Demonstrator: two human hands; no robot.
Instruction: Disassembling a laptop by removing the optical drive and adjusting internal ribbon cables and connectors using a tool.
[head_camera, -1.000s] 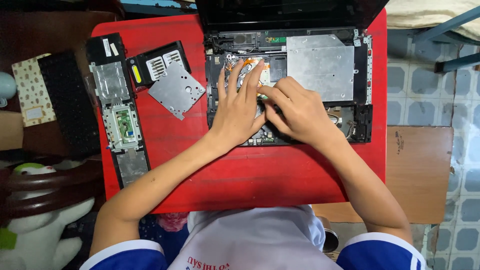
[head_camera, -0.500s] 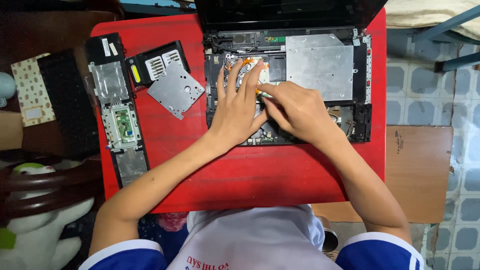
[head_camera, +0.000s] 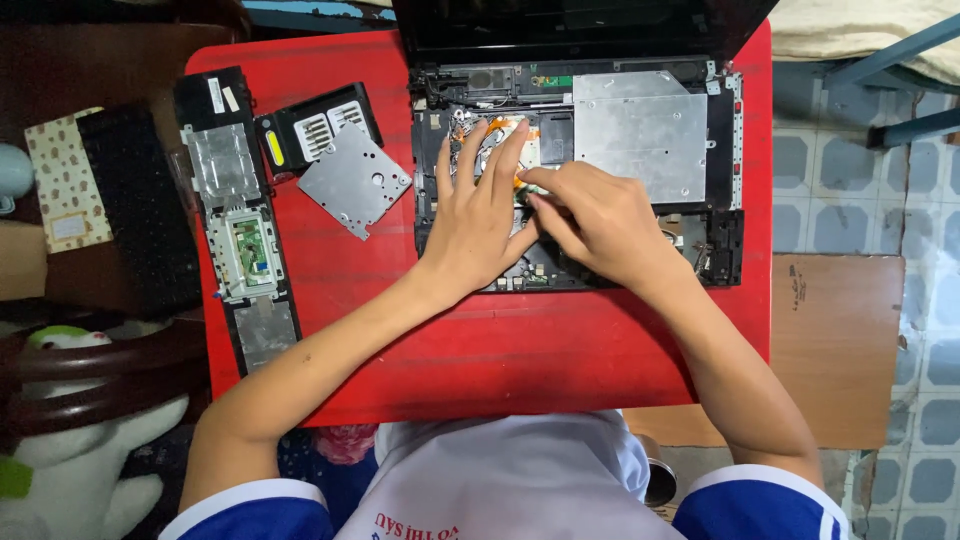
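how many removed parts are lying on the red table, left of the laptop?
3. A palmrest panel along the left edge, a black vented cover beside it, and a silver metal plate overlapping that cover. Smaller pieces may be hidden under the hands.

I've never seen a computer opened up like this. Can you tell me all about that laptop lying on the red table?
The laptop lies on the red table with its keyboard and top cover off. A black frame bares a grey metal plate at the right, with small green and orange parts beside it. The dark screen stands open at the far edge. The left hand lies flat on it; the right hand pinches inside.
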